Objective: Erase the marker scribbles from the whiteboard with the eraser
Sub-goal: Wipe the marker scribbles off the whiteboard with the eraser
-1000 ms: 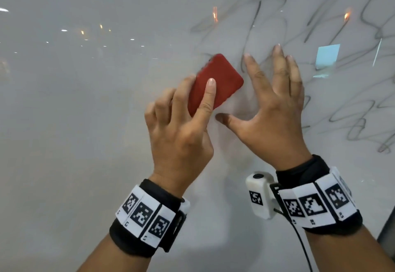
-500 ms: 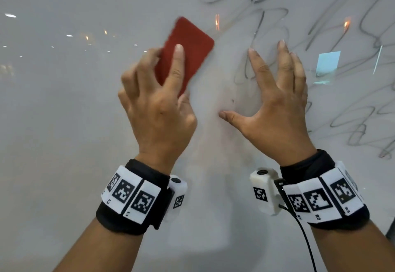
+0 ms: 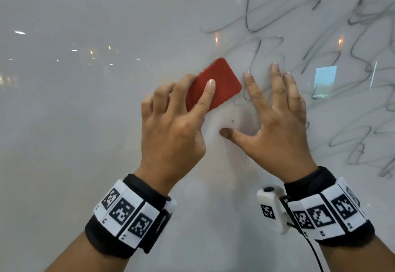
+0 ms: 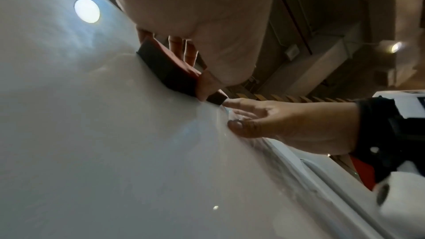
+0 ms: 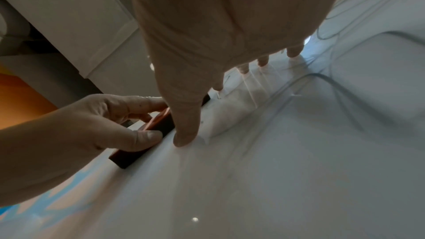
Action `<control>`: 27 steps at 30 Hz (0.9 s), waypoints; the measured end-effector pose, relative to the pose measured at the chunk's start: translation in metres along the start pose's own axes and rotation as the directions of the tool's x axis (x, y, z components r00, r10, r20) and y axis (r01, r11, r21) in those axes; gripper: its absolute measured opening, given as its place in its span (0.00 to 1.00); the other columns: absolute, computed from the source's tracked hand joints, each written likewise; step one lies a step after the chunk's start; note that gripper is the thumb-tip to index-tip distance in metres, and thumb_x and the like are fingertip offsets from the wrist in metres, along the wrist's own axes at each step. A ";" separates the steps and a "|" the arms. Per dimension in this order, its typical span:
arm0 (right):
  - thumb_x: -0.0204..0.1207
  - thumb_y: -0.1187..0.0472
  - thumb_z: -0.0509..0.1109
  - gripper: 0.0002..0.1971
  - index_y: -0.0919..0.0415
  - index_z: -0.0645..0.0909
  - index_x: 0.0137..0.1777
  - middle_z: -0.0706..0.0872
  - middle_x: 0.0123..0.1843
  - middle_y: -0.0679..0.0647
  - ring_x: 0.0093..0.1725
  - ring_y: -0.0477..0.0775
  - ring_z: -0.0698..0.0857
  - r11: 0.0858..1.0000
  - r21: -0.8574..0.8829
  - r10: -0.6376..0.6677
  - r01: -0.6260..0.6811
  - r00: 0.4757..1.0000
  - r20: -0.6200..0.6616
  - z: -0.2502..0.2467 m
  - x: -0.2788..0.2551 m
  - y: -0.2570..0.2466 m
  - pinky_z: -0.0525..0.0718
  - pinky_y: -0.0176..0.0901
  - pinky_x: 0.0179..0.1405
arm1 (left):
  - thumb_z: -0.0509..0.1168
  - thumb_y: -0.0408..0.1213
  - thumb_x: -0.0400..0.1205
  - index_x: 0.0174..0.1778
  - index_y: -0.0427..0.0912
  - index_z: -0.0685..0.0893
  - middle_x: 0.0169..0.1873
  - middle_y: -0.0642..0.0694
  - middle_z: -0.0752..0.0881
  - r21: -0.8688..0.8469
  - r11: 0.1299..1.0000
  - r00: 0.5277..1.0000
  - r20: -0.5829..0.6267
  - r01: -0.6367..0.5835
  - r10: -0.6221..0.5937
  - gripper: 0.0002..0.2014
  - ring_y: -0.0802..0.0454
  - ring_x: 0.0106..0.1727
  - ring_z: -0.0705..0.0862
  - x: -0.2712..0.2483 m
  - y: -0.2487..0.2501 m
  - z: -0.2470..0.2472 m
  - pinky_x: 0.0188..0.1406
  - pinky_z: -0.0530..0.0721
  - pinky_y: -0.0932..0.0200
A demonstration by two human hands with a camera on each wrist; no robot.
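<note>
Head view: scribbles beside flat right hand.

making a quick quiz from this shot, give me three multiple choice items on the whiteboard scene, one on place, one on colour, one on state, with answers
1. Where are most scribbles left on the whiteboard?
A. right side
B. left side
C. bottom edge

2. What colour is the eraser's back?
A. blue
B. red
C. yellow

3. What is the right hand doing?
A. gripping the eraser
B. holding a marker
C. resting on the board, fingers spread

Answers:
1 A, grey lines cover the area right of the hands.
2 B, red shows past the left hand, which holds it.
3 C, its straight fingers touch the board and hold nothing.
</note>
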State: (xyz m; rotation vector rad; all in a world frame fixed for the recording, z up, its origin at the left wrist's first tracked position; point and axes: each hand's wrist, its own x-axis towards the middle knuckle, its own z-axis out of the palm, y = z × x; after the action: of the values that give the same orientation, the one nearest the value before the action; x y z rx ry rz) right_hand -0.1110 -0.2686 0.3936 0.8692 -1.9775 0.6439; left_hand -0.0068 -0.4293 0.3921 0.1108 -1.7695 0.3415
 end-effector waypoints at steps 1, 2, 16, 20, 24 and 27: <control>0.66 0.23 0.66 0.52 0.38 0.49 0.88 0.43 0.90 0.55 0.88 0.62 0.43 1.000 -0.003 0.002 -0.002 1.000 0.004 0.000 0.000 0.000 0.51 0.68 0.84 | 0.71 0.32 0.71 0.78 0.49 0.78 0.72 0.42 0.78 0.013 1.000 1.000 -0.005 0.006 -0.006 0.34 0.40 0.66 0.68 0.003 -0.003 -0.001 0.55 0.71 0.42; 0.66 0.23 0.65 0.52 0.38 0.49 0.87 0.43 0.90 0.55 0.88 0.61 0.43 1.000 -0.003 0.006 -0.006 1.000 0.008 0.000 0.001 0.001 0.50 0.67 0.84 | 0.70 0.32 0.72 0.78 0.49 0.77 0.72 0.41 0.78 0.018 0.997 0.997 -0.028 0.072 -0.072 0.34 0.40 0.67 0.68 0.008 -0.006 -0.002 0.56 0.71 0.41; 0.65 0.27 0.71 0.52 0.40 0.55 0.87 0.47 0.90 0.57 0.87 0.64 0.47 1.000 0.024 0.009 -0.009 1.000 -0.011 -0.011 0.011 -0.005 0.52 0.66 0.84 | 0.69 0.35 0.74 0.79 0.50 0.74 0.71 0.41 0.76 0.002 0.976 0.974 -0.053 0.219 -0.219 0.34 0.43 0.68 0.63 0.045 -0.013 -0.009 0.58 0.74 0.40; 0.64 0.27 0.70 0.54 0.42 0.51 0.88 0.46 0.90 0.58 0.88 0.65 0.46 0.999 0.001 -0.039 0.039 0.999 -0.020 -0.023 0.031 -0.003 0.52 0.67 0.84 | 0.69 0.35 0.74 0.77 0.51 0.78 0.71 0.42 0.77 0.039 0.997 0.998 -0.003 -0.060 0.061 0.32 0.39 0.68 0.69 0.036 -0.016 -0.007 0.57 0.69 0.43; 0.63 0.25 0.69 0.56 0.39 0.47 0.88 0.42 0.90 0.56 0.88 0.62 0.42 0.999 -0.031 -0.044 0.045 0.998 0.036 -0.025 0.041 0.000 0.50 0.67 0.84 | 0.70 0.35 0.74 0.79 0.51 0.75 0.70 0.41 0.77 0.023 0.989 0.988 -0.055 0.144 -0.143 0.33 0.41 0.67 0.66 0.051 -0.027 -0.013 0.57 0.72 0.40; 0.63 0.24 0.68 0.55 0.37 0.46 0.87 0.41 0.90 0.55 0.88 0.61 0.41 0.998 -0.045 -0.048 0.050 0.998 0.037 -0.024 0.041 0.002 0.49 0.65 0.85 | 0.69 0.35 0.74 0.78 0.51 0.77 0.70 0.42 0.77 0.031 0.999 0.999 -0.033 0.033 -0.032 0.33 0.39 0.67 0.68 0.050 -0.024 -0.009 0.57 0.71 0.42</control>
State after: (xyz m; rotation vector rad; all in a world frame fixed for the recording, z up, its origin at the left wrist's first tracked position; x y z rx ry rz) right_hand -0.1161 -0.2637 0.4407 0.9042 -1.9887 0.5568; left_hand -0.0032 -0.4443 0.4461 0.1553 -1.7285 0.3455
